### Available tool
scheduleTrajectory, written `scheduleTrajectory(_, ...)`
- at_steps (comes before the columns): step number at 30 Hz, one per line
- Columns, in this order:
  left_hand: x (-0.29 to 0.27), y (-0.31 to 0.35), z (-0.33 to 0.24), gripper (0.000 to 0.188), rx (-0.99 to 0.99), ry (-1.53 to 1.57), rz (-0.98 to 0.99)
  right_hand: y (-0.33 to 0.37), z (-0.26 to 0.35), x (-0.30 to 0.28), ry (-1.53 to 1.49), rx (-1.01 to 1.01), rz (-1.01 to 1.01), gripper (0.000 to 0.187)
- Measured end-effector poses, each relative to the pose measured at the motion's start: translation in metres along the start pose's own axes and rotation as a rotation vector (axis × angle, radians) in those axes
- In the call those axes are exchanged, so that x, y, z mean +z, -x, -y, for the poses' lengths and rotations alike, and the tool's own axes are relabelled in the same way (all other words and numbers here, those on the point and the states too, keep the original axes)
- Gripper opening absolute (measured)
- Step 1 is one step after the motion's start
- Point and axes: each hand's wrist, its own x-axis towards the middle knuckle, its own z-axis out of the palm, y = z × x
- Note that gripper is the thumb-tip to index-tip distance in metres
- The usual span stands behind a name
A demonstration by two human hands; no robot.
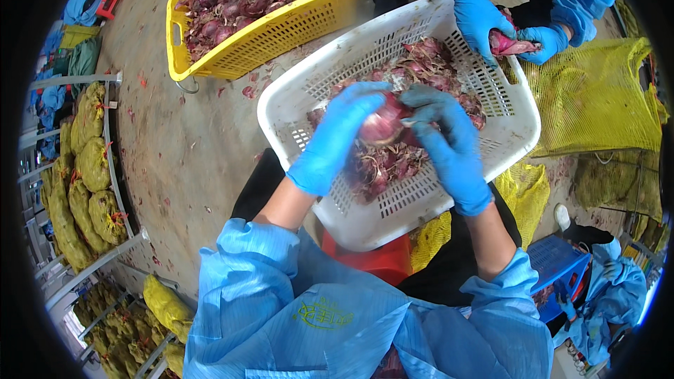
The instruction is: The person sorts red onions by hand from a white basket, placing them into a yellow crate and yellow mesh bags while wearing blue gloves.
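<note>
A red onion [381,123] is held over the white basket [361,233] by my blue-gloved hands. My left hand [335,133] wraps around its left side, fingers over the top. On the other side my right hand [449,142], its glove darkened at the fingertips, has its fingers curled and pinching at the onion's edge. Red onions and loose papery skins [379,175] lie in the basket below; my hands hide part of them. The basket is tilted in front of my lap.
Across the basket, a co-worker's gloved hands [479,22] hold another onion [511,43] at its far right rim. A yellow crate [277,24] full of onions stands far left. Yellow mesh sacking [590,98] lies right. Filled sacks [91,168] sit on a left rack.
</note>
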Motion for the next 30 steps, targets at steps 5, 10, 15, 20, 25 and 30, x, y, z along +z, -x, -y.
scheduleTrajectory(5,-0.019,-0.003,-0.015,0.044,-0.068,0.297,-0.117,0.006,-0.005,-0.031,0.181,0.198,0.055,0.008)
scheduleTrajectory(10,-0.003,-0.004,-0.013,0.053,-0.078,0.072,-0.131,0.013,-0.007,-0.007,0.048,0.532,0.005,0.017)
scheduleTrajectory(15,0.018,0.003,-0.014,0.065,0.095,-0.048,-0.078,0.013,-0.017,0.008,-0.066,0.636,-0.009,0.025)
scheduleTrajectory(20,0.011,0.0,-0.009,0.058,0.041,0.066,-0.065,0.014,-0.022,0.009,-0.125,0.548,-0.067,0.024)
scheduleTrajectory(25,0.003,0.003,-0.014,0.051,-0.137,0.654,-0.09,0.013,-0.031,-0.007,0.537,0.363,-0.019,0.019)
scheduleTrajectory(30,-0.001,0.003,-0.024,0.055,-0.197,0.945,-0.022,0.016,-0.049,-0.031,0.943,0.315,0.001,0.017)
